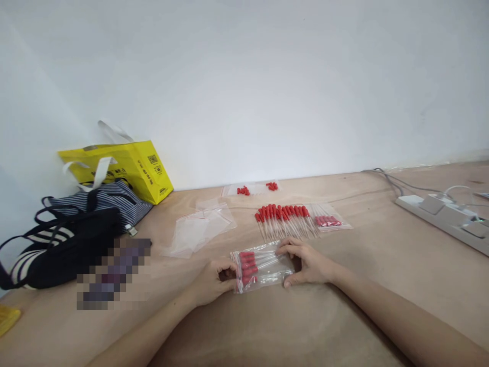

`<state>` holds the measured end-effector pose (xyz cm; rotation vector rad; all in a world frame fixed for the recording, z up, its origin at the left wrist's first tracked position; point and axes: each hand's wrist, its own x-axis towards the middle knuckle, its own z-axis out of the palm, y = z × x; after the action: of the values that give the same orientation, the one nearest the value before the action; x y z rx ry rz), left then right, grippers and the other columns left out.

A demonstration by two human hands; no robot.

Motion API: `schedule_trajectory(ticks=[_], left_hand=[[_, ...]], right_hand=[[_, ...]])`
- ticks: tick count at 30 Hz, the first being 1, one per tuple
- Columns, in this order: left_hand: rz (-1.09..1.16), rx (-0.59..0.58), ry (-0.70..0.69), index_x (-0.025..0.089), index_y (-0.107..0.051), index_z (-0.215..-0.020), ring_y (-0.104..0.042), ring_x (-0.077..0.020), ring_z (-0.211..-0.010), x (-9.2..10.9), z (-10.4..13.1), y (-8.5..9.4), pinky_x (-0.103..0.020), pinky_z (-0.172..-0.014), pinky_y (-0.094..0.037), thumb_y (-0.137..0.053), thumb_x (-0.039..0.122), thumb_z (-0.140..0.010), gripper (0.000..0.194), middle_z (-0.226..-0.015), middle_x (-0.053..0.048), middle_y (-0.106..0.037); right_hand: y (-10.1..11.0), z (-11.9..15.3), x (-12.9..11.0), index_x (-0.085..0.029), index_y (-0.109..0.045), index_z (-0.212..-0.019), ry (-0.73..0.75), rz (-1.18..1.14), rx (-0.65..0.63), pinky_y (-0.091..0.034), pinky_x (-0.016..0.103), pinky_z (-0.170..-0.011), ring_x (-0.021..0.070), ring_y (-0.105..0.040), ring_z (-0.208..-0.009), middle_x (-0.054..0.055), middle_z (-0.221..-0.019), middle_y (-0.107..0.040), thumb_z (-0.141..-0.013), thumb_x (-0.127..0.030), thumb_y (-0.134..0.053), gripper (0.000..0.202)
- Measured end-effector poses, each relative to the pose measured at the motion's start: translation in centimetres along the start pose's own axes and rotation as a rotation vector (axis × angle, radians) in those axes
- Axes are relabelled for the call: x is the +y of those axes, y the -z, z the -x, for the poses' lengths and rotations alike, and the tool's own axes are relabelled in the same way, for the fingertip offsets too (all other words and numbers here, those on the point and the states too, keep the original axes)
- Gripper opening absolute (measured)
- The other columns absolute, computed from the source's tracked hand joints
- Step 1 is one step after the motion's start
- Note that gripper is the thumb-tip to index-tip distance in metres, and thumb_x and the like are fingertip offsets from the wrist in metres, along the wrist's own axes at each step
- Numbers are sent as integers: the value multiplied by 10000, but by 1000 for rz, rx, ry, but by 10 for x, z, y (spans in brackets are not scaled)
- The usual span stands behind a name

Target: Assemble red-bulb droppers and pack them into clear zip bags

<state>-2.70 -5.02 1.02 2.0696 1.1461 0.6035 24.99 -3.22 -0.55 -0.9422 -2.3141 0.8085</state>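
A clear zip bag [267, 267] with several red-capped clear droppers inside lies between my hands, caps toward the left. My left hand [216, 280] pinches its red-lined left edge. My right hand [305, 262] rests at the bag's right end, thumb and fingers apart in a curve, touching the plastic. Just beyond is a row of loose droppers [284, 219] with red bulbs pointing away from me. Another filled bag [330, 216] lies at the right end of that row.
Flat clear bags [202, 227] overlap at left. Farther back, small red bulbs [243, 190] lie on a clear bag by the wall. A yellow bag [133, 168], striped bag [114, 201] and black bag [76, 244] stand left; a power strip [446, 216] lies right.
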Motion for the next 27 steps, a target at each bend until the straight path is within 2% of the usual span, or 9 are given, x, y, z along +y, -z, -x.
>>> schedule_trajectory(ticks=[3,5,7,11,14,16,20,24,27], left_hand=[[-38,59,-14,140,-547,-573,-433,-90,-542,1,-1,-6,-184,-496,-343,-648,341,-641,235,-570,27,-497],[-19,2,-21,139,-515,-558,-419,-84,-525,0,-2,-2,-182,-490,-341,-629,358,-655,266,-551,34,-479],[-18,-52,-37,144,-473,-564,-410,-83,-525,-1,-3,9,-185,-498,-351,-602,359,-679,275,-558,39,-466],[-248,95,-169,165,-475,-706,-453,-131,-691,-2,-8,34,-249,-645,-408,-594,322,-689,198,-731,6,-496],[-302,-24,-307,184,-519,-896,-477,-164,-898,-3,-12,36,-299,-799,-400,-513,245,-762,147,-969,-54,-507],[-278,-72,-343,189,-532,-922,-501,-148,-895,-7,-13,32,-278,-793,-407,-439,189,-806,149,-978,-58,-523],[-254,26,-298,169,-519,-772,-528,-123,-723,-15,-3,28,-238,-672,-429,-366,155,-825,163,-765,-23,-558],[-245,104,-195,170,-478,-746,-535,-121,-722,-18,26,41,-234,-670,-444,-351,185,-826,151,-766,-14,-557],[-300,152,-119,178,-469,-700,-521,-107,-635,-19,51,48,-205,-597,-442,-375,217,-820,158,-675,17,-532]], right_hand=[[-1,0,2,-181,-538,-1073,-9,0,3,-458,305,-705,183,-518,-845,95,-1089,-477,-539,-496,-710,644],[-1,0,3,-187,-539,-1073,1,4,7,-456,304,-705,184,-516,-850,91,-1083,-481,-536,-492,-713,642],[-1,0,4,-192,-542,-1070,16,3,10,-454,302,-706,190,-513,-868,89,-1074,-486,-535,-483,-718,634],[-2,0,6,-198,-540,-1072,37,-3,17,-453,301,-702,192,-515,-871,87,-1064,-494,-541,-475,-718,625],[-3,0,7,-201,-538,-1072,51,0,27,-453,305,-701,191,-518,-866,87,-1066,-494,-552,-476,-711,613],[-3,0,7,-198,-538,-1069,62,-5,27,-454,303,-700,190,-520,-867,88,-1068,-494,-554,-470,-713,608],[-3,0,5,-193,-529,-1082,79,-20,33,-454,302,-713,197,-509,-913,94,-1082,-484,-563,-463,-712,613],[-3,1,4,-198,-517,-1101,93,-21,38,-453,305,-712,200,-501,-931,95,-1082,-483,-565,-465,-710,629],[-2,1,4,-203,-517,-1103,99,-16,35,-453,299,-696,194,-508,-913,90,-1066,-491,-565,-466,-709,630]])
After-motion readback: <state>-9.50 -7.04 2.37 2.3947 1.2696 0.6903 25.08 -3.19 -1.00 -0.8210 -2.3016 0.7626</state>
